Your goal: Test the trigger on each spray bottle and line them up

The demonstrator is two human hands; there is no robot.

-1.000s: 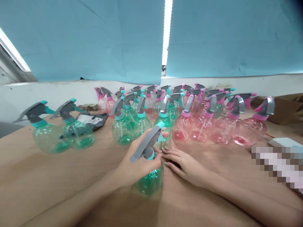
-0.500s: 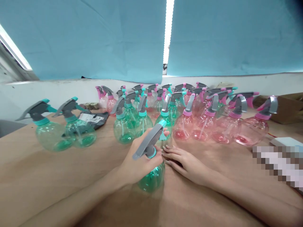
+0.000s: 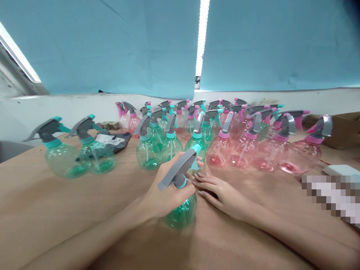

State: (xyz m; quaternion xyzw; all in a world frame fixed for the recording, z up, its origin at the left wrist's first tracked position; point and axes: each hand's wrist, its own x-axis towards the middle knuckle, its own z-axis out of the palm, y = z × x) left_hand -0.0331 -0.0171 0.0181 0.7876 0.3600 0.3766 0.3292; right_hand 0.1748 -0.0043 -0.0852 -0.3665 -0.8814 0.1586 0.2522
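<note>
My left hand [image 3: 164,193] is wrapped round the neck of a green spray bottle [image 3: 181,212] with a grey trigger head [image 3: 177,168], which stands on the brown table [image 3: 56,213]. My right hand [image 3: 219,191] lies flat on the table just right of that bottle, fingers stretched out toward its neck and holding nothing. Behind both hands stands a crowd of several green spray bottles [image 3: 153,152] and several pink spray bottles [image 3: 247,150].
Two more green spray bottles [image 3: 80,155] stand at the left, with a dark packet [image 3: 114,140] behind them. A cardboard box [image 3: 341,129] sits at the far right and a white box [image 3: 341,170] near the right edge. Blue sheets hang behind the table.
Both hands and the held bottle have stayed almost still; the view has drifted slightly, shifting everything a little to the right.
</note>
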